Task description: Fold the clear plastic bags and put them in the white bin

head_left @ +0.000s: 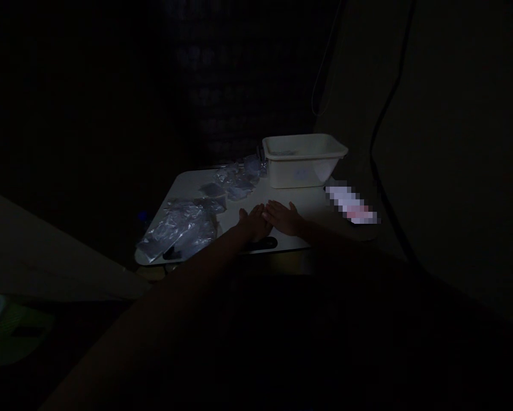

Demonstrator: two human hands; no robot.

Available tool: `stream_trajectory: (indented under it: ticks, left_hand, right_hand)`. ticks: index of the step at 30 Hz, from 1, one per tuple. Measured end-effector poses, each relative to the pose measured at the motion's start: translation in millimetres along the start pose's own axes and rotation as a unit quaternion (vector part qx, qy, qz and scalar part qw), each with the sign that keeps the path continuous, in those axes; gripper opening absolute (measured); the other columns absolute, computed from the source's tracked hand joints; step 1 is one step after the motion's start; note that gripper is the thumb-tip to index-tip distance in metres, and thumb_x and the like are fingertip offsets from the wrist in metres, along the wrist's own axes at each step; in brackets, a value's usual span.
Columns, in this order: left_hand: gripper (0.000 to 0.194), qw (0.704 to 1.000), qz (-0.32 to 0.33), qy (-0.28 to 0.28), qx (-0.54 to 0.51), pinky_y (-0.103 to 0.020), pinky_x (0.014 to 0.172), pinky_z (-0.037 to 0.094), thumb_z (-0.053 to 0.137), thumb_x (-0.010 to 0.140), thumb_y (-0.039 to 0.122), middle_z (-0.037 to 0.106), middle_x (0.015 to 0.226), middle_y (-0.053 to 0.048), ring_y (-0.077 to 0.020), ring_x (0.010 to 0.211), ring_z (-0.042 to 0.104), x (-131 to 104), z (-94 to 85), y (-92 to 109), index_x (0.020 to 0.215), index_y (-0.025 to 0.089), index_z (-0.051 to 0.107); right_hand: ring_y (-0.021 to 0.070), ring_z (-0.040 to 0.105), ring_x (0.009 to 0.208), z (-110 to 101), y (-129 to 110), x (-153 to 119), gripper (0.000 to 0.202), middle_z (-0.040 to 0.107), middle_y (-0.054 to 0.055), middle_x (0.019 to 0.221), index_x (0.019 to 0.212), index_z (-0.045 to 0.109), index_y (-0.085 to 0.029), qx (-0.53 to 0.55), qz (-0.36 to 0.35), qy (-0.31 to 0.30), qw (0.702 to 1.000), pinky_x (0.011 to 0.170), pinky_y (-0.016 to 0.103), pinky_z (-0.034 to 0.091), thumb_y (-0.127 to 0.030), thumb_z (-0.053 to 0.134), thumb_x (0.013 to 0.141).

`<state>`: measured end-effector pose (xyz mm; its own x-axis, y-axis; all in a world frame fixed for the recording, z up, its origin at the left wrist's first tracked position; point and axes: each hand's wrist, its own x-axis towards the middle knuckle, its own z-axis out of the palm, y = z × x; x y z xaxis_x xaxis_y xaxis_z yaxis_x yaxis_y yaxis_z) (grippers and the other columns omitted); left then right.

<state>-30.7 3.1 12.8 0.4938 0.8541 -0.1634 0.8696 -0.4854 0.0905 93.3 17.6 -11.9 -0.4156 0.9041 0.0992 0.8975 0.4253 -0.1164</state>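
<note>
In dim light, my left hand point(255, 222) lies flat on the white tabletop point(290, 197), fingers stretched forward and thumb apart. My right hand point(284, 218) rests beside it, its fingertips touching or nearly touching those of my left hand, thumb raised away. Neither hand shows anything held. Left of my hands is a pile of clear plastic bags point(183, 228). Behind them lie smaller clear packets point(237, 182). A white plastic tub point(301, 171) stands at the back right, with something pale inside that I cannot make out.
A bright, pixelated flat object point(350, 204) lies at the table's right edge. A dark cable point(372, 148) hangs down the right wall. A dark oval slot point(262, 244) is near the table's front edge. A green basket point(16, 337) is at the lower left.
</note>
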Motion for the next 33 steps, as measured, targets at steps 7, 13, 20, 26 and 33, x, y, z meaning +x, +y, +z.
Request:
stream_trajectory:
  ticks: [7, 13, 20, 26, 33]
  left_hand:
    - [0.03, 0.961, -0.059, 0.13, -0.237, -0.023, 0.071, 0.04, 0.033, 0.074, 0.019, 0.06, 0.089, -0.009, -0.0157, 0.081, 0.054, 15, -15.4, -35, 0.087, 0.01, 0.058]
    - [0.019, 0.932, -0.1, 0.157, -0.31, -0.02, 0.054, 0.039, 0.045, 0.065, 0.02, 0.059, 0.058, -0.004, -0.014, 0.06, 0.052, 17, -14.2, -44, 0.06, 0.012, 0.061]
    - [0.015, 0.867, -0.116, 0.145, -0.463, -0.019, 0.046, 0.034, 0.046, 0.062, 0.016, 0.053, 0.05, 0.0, -0.0083, 0.046, 0.046, 11, -12.4, -39, 0.056, 0.01, 0.058]
    - [0.003, 0.772, -0.136, 0.116, -0.609, -0.018, 0.041, 0.031, 0.055, 0.054, 0.013, 0.046, 0.042, 0.004, -0.0047, 0.037, 0.039, 8, -16.3, -32, 0.055, 0.011, 0.054]
    - [0.008, 0.72, -0.151, 0.15, -0.661, -0.02, 0.045, 0.036, 0.057, 0.053, 0.016, 0.047, 0.043, 0.004, -0.0066, 0.041, 0.045, 11, -23.4, -28, 0.053, 0.012, 0.05]
  right_hand:
    - [0.0188, 0.05, 0.09, -23, 11, 19, 0.03, 0.058, 0.003, 0.098, 0.088, 0.059, -0.027, 0.006, 0.101, 0.03, 0.994, 0.075, 0.035, 0.036, -0.026, 0.032, 0.076]
    - [0.0263, 0.047, 0.09, -24, 12, 21, 0.024, 0.056, 0.008, 0.094, 0.081, 0.062, -0.025, -0.04, 0.118, 0.009, 0.992, 0.071, 0.042, 0.037, -0.03, 0.041, 0.069]
    - [0.0259, 0.047, 0.091, -26, 12, 20, 0.026, 0.055, 0.012, 0.094, 0.079, 0.061, -0.018, -0.046, 0.069, 0.035, 0.996, 0.073, 0.043, 0.036, -0.026, 0.037, 0.072]
    - [0.016, 0.052, 0.082, -39, 11, 21, 0.015, 0.059, 0.004, 0.084, 0.073, 0.058, -0.018, 0.156, 0.033, 0.072, 0.985, 0.075, 0.033, 0.037, -0.019, 0.044, 0.068]
    - [0.0096, 0.053, 0.058, -45, 8, 18, 0.022, 0.058, 0.002, 0.066, 0.078, 0.056, -0.011, 0.472, 0.141, 0.097, 0.865, 0.054, 0.021, 0.041, -0.016, 0.056, 0.057]
